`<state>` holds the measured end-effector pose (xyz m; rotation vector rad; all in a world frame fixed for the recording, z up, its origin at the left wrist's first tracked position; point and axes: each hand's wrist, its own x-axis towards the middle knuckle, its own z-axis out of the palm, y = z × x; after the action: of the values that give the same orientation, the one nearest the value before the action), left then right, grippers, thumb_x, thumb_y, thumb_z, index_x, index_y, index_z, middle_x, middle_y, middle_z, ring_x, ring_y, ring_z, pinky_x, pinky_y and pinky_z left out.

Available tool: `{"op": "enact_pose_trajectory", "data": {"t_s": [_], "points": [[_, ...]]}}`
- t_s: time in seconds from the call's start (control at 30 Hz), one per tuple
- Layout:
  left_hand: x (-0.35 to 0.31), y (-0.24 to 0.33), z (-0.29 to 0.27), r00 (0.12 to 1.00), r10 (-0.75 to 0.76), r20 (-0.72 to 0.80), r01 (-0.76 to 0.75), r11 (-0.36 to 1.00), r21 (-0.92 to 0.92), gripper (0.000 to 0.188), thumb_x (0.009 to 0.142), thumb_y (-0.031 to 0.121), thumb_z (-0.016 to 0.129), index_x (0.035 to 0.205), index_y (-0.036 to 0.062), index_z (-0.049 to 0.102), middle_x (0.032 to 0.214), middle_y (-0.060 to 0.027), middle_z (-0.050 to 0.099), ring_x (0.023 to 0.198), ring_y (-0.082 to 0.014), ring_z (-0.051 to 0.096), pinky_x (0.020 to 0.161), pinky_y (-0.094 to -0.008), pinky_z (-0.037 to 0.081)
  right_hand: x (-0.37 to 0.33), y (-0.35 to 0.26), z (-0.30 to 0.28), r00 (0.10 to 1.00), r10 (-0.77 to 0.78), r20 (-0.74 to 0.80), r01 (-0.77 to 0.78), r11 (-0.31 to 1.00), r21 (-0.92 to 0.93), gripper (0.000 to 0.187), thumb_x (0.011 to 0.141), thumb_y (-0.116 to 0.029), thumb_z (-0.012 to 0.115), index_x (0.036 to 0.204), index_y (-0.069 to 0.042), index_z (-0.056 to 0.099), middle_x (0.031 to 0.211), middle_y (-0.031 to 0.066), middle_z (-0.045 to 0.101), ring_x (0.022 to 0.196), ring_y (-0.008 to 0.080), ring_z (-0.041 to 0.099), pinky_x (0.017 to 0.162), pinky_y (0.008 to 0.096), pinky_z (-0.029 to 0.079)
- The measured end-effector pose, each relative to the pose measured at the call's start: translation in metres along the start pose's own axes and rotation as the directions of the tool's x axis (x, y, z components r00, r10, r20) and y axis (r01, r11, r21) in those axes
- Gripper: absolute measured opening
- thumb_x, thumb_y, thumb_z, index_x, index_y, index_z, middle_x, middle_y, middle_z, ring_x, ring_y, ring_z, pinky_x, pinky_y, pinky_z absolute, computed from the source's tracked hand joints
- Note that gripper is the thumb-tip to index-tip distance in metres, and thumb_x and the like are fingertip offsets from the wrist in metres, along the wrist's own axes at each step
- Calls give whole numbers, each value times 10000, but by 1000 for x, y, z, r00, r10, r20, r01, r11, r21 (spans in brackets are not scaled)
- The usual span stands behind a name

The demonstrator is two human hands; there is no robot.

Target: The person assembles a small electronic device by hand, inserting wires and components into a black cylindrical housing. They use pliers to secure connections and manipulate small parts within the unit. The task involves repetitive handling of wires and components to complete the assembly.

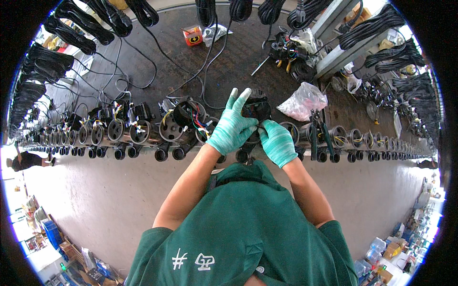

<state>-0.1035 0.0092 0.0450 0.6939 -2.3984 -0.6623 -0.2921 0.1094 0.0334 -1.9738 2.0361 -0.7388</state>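
Observation:
Both of my hands wear pale green gloves. My left hand [232, 126] has two fingers stretched upward, while its lower digits are pinched together at the front of a black part [257, 108]. My right hand [277, 142] meets it there, thumb and fingertips pressed together. What sits between the fingertips is too small to make out. The black part rests at the bench edge, its lower side hidden by my gloves. Left of my left hand is a round metal housing [170, 129] with an upright black piece and coloured wires [196, 117] next to it.
Pliers with dark handles [318, 136] stand among the row of round housings to the right. A clear plastic bag [304, 102] of small parts lies beyond them. Coiled black cables [206, 12] hang along the far side. A red-orange box [192, 36] sits on the dark bench [167, 71].

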Motion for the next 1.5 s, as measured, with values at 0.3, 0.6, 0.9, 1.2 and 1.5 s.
{"op": "enact_pose_trajectory", "data": {"t_s": [0.3,0.6,0.9,1.2,1.5], "points": [[0,-3,2,997,64,-31,-64,998,0,218,784,142,823,1000,127,844,1732,-268,188,1581,-559,136,1292,-562,217,2,2,-6,1000,3,-24,-4,1000,-11,137,956,-165,685,1036,-54,689,1092,199,665,941,438,677,798,513,561],[6,5,9,996,-49,-71,61,981,184,183,791,124,809,969,149,840,1723,-232,225,1534,-566,222,1255,-543,309,37,12,-17,996,-70,59,73,997,-37,101,956,-121,678,1032,-59,702,1075,179,657,967,419,668,821,491,556],[5,11,11,986,-102,-129,126,973,194,203,780,137,828,982,159,838,1724,-185,264,1519,-495,303,1225,-513,361,17,8,-22,998,-4,69,-1,998,65,176,908,-180,765,1028,-57,730,1065,179,668,938,413,678,815,480,557],[7,12,15,979,-100,-179,143,959,245,303,829,180,812,1131,175,814,1634,-119,457,1472,-472,415,1135,-517,463,15,-7,-21,938,-346,-32,329,914,-239,87,859,-149,744,937,-112,732,913,91,643,831,314,667,695,429,566],[6,3,25,977,-102,-187,139,970,197,683,863,163,784,1514,157,575,1538,-187,530,1416,-473,461,1124,-509,461,8,-1,-13,894,-440,-91,385,855,-349,106,852,-113,729,957,-118,744,894,63,647,798,268,655,656,406,542]]}}
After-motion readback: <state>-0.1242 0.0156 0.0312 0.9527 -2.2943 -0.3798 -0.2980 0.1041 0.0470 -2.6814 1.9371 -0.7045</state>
